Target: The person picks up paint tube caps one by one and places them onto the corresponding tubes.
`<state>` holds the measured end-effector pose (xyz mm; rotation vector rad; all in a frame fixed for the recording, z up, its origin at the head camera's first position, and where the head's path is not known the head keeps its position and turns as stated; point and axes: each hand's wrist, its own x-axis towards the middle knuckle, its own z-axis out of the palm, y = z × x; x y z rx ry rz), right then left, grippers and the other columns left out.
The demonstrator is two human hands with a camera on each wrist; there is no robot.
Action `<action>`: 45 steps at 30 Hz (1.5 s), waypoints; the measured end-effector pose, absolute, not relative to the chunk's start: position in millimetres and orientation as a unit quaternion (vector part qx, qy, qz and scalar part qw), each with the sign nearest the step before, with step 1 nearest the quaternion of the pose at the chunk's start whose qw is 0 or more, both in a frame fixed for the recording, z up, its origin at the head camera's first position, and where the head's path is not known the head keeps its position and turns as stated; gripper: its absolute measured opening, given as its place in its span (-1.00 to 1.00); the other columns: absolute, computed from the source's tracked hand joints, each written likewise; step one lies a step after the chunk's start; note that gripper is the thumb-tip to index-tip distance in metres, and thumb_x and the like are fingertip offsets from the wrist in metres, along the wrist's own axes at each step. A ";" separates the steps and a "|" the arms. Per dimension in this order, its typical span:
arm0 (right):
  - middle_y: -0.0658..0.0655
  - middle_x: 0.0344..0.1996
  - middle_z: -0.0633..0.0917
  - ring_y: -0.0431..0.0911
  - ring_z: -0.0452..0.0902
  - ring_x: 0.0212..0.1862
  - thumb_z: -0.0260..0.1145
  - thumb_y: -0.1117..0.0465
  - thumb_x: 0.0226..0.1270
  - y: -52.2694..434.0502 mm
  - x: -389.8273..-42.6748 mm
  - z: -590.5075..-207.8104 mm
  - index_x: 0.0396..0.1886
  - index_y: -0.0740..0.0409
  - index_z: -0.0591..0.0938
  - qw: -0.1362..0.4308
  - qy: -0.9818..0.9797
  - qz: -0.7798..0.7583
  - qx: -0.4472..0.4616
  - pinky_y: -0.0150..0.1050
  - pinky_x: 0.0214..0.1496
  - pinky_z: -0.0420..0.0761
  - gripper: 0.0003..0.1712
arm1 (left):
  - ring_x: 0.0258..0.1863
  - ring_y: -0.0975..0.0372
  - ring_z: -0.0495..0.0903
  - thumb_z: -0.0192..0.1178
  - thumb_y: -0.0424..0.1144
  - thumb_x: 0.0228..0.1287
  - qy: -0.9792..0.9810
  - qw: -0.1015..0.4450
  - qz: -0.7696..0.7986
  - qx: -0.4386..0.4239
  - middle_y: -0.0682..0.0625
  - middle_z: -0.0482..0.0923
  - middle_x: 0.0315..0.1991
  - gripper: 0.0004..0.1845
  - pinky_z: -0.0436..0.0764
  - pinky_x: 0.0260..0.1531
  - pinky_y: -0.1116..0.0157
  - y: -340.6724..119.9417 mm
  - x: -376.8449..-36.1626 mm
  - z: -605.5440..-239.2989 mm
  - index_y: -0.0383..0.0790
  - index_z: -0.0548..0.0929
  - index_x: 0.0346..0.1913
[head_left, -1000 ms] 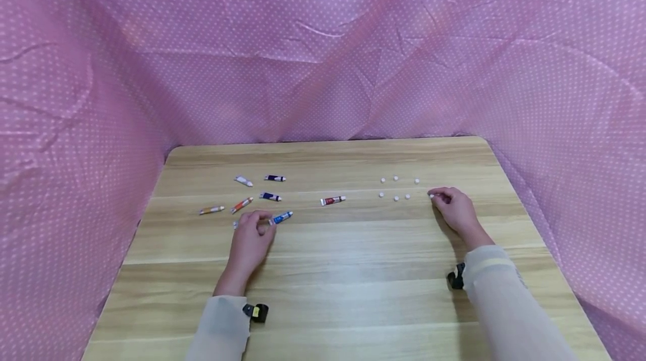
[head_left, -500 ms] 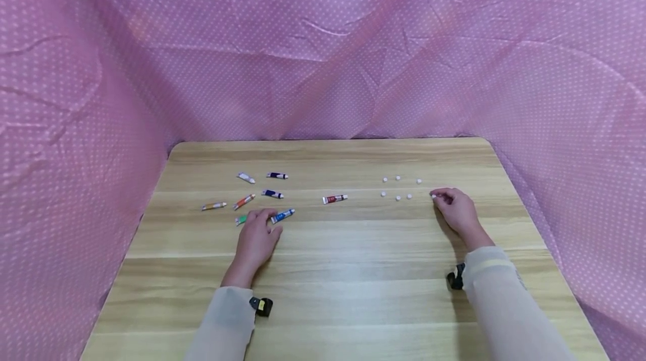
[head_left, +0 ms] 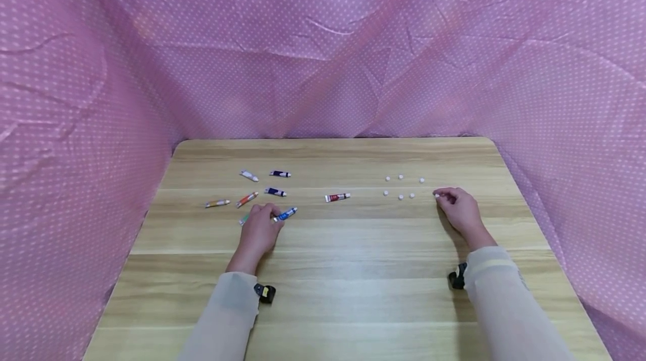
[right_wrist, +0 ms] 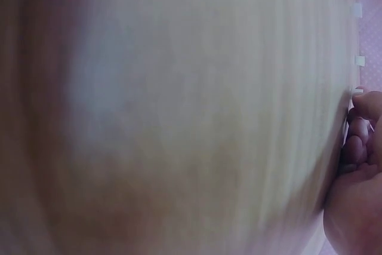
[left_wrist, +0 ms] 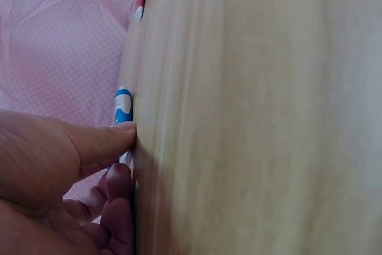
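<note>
A blue paint tube (head_left: pixel 286 214) lies at the left of the wooden table, its white-capped end pointing to the right and away. My left hand (head_left: pixel 259 230) pinches its tail end between thumb and forefinger; the left wrist view shows the thumb (left_wrist: pixel 113 140) across the tube (left_wrist: pixel 123 104). A green paint tube (head_left: pixel 244 218) is mostly hidden behind that hand. Over at the right, my right hand (head_left: pixel 460 211) pinches a small white cap (head_left: pixel 437 195) at the tabletop. In the right wrist view the fingertips hold it (right_wrist: pixel 357 92) near the frame's edge.
Around the left hand lie an orange tube (head_left: pixel 247 199), a yellow one (head_left: pixel 217 203), a pale one (head_left: pixel 249 176) and two dark ones. A red tube (head_left: pixel 337 197) rests at mid-table. Several white caps (head_left: pixel 401 197) sit left of the right hand. Pink dotted cloth (head_left: pixel 323 69) surrounds the table.
My left hand has shifted slightly right and its thumb and forefinger have closed on the blue tube's tail. The right hand stays put with its cap. The head view has shifted slightly.
</note>
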<state>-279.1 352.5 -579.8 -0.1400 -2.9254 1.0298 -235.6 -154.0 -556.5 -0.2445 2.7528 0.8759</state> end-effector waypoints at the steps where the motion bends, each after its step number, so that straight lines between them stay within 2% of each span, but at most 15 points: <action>1: 0.27 -0.13 0.71 -0.06 0.57 -0.16 0.32 0.23 0.60 352.6 -279.1 -580.0 0.12 0.24 0.79 0.019 -0.942 0.331 -0.045 -0.38 -0.12 0.48 -0.73 | 0.21 -0.12 0.59 0.32 -0.18 0.56 0.942 0.121 0.302 -0.086 -0.26 0.48 0.32 -0.72 0.62 0.25 -0.11 -153.6 -235.2 -556.7 -0.14 0.65 0.21; 8: 0.27 -0.15 0.71 -0.05 0.56 -0.18 0.33 0.24 0.59 353.2 -279.4 -582.1 0.11 0.24 0.79 0.029 -0.943 0.328 -0.039 -0.34 -0.12 0.48 -0.74 | 0.26 -0.17 0.59 0.24 -0.20 0.62 0.946 0.107 0.296 -0.076 -0.30 0.48 0.35 -0.70 0.61 0.30 -0.15 -152.4 -232.4 -557.3 -0.18 0.63 0.27; 12: 0.27 -0.16 0.71 -0.05 0.57 -0.18 0.33 0.24 0.59 353.8 -278.9 -582.2 0.11 0.24 0.79 0.031 -0.943 0.329 -0.037 -0.35 -0.13 0.48 -0.74 | 0.29 -0.18 0.58 0.17 -0.19 0.66 0.945 0.117 0.296 -0.077 -0.32 0.47 0.37 -0.68 0.62 0.32 -0.16 -151.5 -230.4 -554.6 -0.19 0.60 0.32; 16: 0.28 -0.13 0.72 -0.05 0.56 -0.16 0.32 0.24 0.61 353.5 -278.0 -580.0 0.12 0.25 0.78 0.023 -0.942 0.333 -0.043 -0.34 -0.11 0.48 -0.73 | 0.26 -0.15 0.58 0.16 -0.18 0.67 0.941 0.126 0.303 -0.077 -0.30 0.50 0.31 -0.71 0.63 0.27 -0.15 -151.8 -227.9 -555.8 -0.18 0.61 0.29; 19: 0.25 -0.10 0.73 -0.14 0.54 -0.15 0.31 0.18 0.64 354.0 -277.4 -577.8 0.16 0.25 0.77 0.012 -0.935 0.351 -0.057 -0.40 -0.11 0.49 -0.69 | 0.27 -0.13 0.58 0.15 -0.17 0.68 0.938 0.134 0.310 -0.073 -0.26 0.55 0.29 -0.72 0.62 0.28 -0.14 -152.2 -226.4 -556.9 -0.18 0.60 0.27; 22: 0.06 -0.14 0.75 -0.29 0.52 -0.16 0.31 0.07 0.66 356.7 -276.1 -577.2 0.22 0.21 0.76 0.000 -0.916 0.392 -0.088 -0.51 -0.15 0.51 -0.63 | 0.26 -0.07 0.60 0.13 -0.15 0.69 0.930 0.150 0.328 -0.074 -0.20 0.59 0.26 -0.73 0.63 0.27 -0.10 -152.1 -224.6 -554.7 -0.16 0.58 0.27; 27: -0.32 -0.28 0.68 -0.45 0.52 -0.18 0.33 -0.01 0.65 362.2 -273.1 -577.7 0.29 0.24 0.71 -0.005 -0.866 0.482 -0.131 -0.58 -0.15 0.56 -0.53 | 0.08 0.04 0.63 0.12 -0.13 0.71 0.900 0.171 0.390 -0.092 -0.10 0.62 0.15 -0.76 0.67 0.08 0.06 -151.1 -219.4 -547.9 -0.08 0.55 0.26; 32: -0.45 -0.23 0.66 -0.50 0.53 -0.10 0.32 -0.01 0.66 364.8 -270.6 -576.9 0.36 0.28 0.65 -0.009 -0.833 0.533 -0.149 -0.62 -0.08 0.57 -0.48 | 0.00 0.11 0.60 0.14 -0.11 0.70 0.874 0.169 0.445 -0.096 -0.06 0.60 0.08 -0.77 0.63 0.01 0.19 -150.8 -211.1 -544.3 -0.01 0.55 0.25; 35: -0.46 -0.24 0.70 -0.47 0.54 -0.12 0.32 0.03 0.66 365.9 -271.2 -576.4 0.35 0.25 0.66 -0.004 -0.798 0.580 -0.166 -0.60 -0.09 0.58 -0.52 | 0.04 0.11 0.61 0.17 -0.10 0.68 0.868 0.159 0.460 -0.096 -0.04 0.61 0.09 -0.76 0.64 0.07 0.17 -150.4 -206.0 -542.4 0.01 0.55 0.26; 37: -0.43 -0.26 0.73 -0.45 0.57 -0.16 0.33 0.07 0.66 366.5 -271.6 -576.2 0.28 0.17 0.71 0.002 -0.769 0.616 -0.170 -0.56 -0.11 0.59 -0.62 | 0.08 0.09 0.62 0.18 -0.11 0.68 0.867 0.153 0.465 -0.097 -0.05 0.61 0.10 -0.75 0.65 0.12 0.12 -149.8 -202.9 -540.8 0.01 0.56 0.27; 41: -0.28 -0.32 0.81 -0.39 0.68 -0.23 0.34 0.20 0.64 368.5 -271.0 -575.7 0.09 0.08 0.77 0.014 -0.684 0.709 -0.170 -0.53 -0.10 0.66 -0.82 | 0.15 0.07 0.64 0.20 -0.16 0.66 0.864 0.144 0.471 -0.103 -0.06 0.62 0.12 -0.73 0.65 0.24 0.02 -147.1 -197.6 -538.4 -0.03 0.57 0.28; 45: -0.15 -0.32 0.85 -0.34 0.74 -0.25 0.31 0.30 0.63 370.5 -267.0 -574.0 -0.01 0.10 0.75 0.034 -0.611 0.772 -0.174 -0.49 -0.10 0.72 -0.88 | 0.18 0.05 0.66 0.21 -0.16 0.65 0.860 0.144 0.480 -0.101 -0.07 0.65 0.13 -0.72 0.65 0.29 -0.03 -141.4 -193.9 -536.6 -0.06 0.58 0.29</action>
